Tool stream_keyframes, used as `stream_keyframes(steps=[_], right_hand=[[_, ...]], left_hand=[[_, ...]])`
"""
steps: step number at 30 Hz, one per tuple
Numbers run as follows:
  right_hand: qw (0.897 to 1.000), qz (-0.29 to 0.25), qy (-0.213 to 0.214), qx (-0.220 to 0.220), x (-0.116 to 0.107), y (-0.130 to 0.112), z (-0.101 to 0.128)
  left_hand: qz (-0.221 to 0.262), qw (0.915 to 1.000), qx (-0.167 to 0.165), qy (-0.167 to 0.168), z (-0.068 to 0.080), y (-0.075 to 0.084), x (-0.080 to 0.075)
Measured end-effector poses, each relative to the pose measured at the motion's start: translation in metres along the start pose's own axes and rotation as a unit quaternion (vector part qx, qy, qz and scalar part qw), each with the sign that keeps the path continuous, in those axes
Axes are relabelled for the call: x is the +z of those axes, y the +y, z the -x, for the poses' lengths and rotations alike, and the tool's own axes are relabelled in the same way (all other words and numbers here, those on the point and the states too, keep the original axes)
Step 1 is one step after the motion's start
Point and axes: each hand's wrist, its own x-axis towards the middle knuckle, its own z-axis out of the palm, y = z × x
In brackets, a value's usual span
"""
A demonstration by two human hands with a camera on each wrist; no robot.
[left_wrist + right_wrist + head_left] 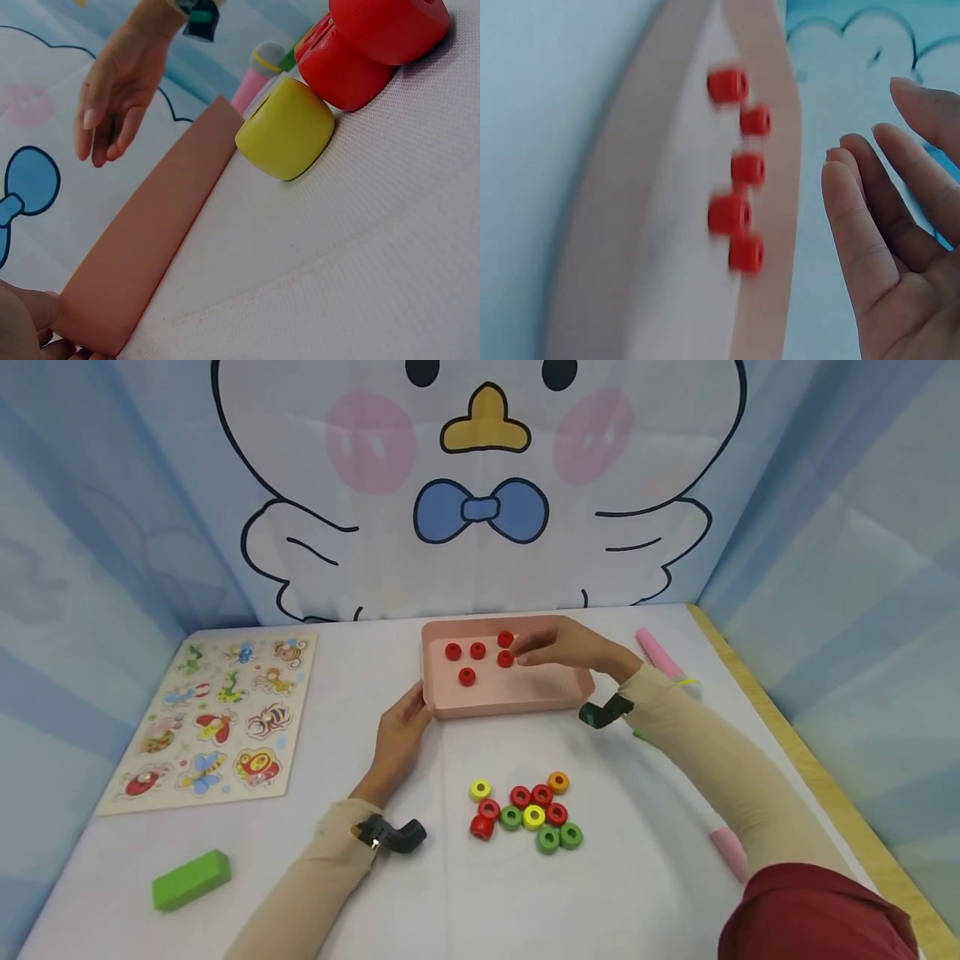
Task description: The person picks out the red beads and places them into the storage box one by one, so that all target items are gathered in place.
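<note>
Pink tray (517, 700) (five red beads (477, 651) inside): left hand (401, 735) apparently gripped its near-left corner; right hand (570, 647) hovered above, fingers relaxed.

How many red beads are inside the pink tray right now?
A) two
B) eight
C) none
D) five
D: five red beads lie on the floor of the pink tray in the head view, and the right wrist view also shows five, with the right hand open above them, holding nothing.
</note>
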Motion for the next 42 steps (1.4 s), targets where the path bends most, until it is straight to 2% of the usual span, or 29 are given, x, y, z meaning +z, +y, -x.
stream_keyframes(steps=[3, 6, 11, 13, 16, 20, 25, 29, 33, 37, 40, 42], right_hand=[[0.996, -0.005, -0.059, -0.061, 0.021, -0.012, 0.012], [0.987, -0.001, -0.125, -0.096, 0.043, -0.019, 0.024], [0.973, -0.028, -0.210, -0.096, 0.076, -0.029, 0.046], [0.967, -0.041, -0.232, -0.096, 0.087, -0.033, 0.055], [0.957, -0.058, -0.258, -0.119, 0.103, -0.041, 0.065], [0.950, -0.031, -0.267, -0.158, 0.118, -0.049, 0.071], [0.946, 0.044, -0.262, -0.187, 0.128, -0.054, 0.073], [0.936, 0.114, -0.250, -0.218, 0.133, -0.058, 0.074], [0.928, 0.161, -0.244, -0.230, 0.137, -0.061, 0.075], [0.928, 0.163, -0.247, -0.226, 0.139, -0.060, 0.076], [0.936, 0.129, -0.241, -0.222, 0.136, -0.057, 0.076], [0.943, 0.089, -0.236, -0.217, 0.130, -0.054, 0.075]], left_hand=[[0.000, 1.0000, 0.002, -0.003, -0.001, 0.001, -0.001], [0.006, 1.0000, 0.004, -0.001, -0.003, 0.003, -0.001], [0.017, 0.9998, 0.003, -0.006, -0.005, 0.005, 0.000], [0.024, 0.9996, 0.009, -0.010, -0.006, 0.005, 0.001], [0.034, 0.9992, 0.019, -0.012, -0.007, 0.008, 0.001], [0.036, 0.9990, 0.026, -0.008, -0.008, 0.011, 0.000], [0.047, 0.9987, 0.020, -0.006, -0.008, 0.010, -0.001], [0.052, 0.9985, 0.018, -0.007, -0.007, 0.010, -0.002], [0.051, 0.9985, 0.017, -0.005, -0.005, 0.009, -0.002], [0.057, 0.9983, 0.016, -0.003, -0.002, 0.008, -0.002], [0.053, 0.9985, 0.013, -0.006, 0.000, 0.006, -0.001], [0.044, 0.9990, 0.010, -0.006, 0.001, 0.004, -0.001]])
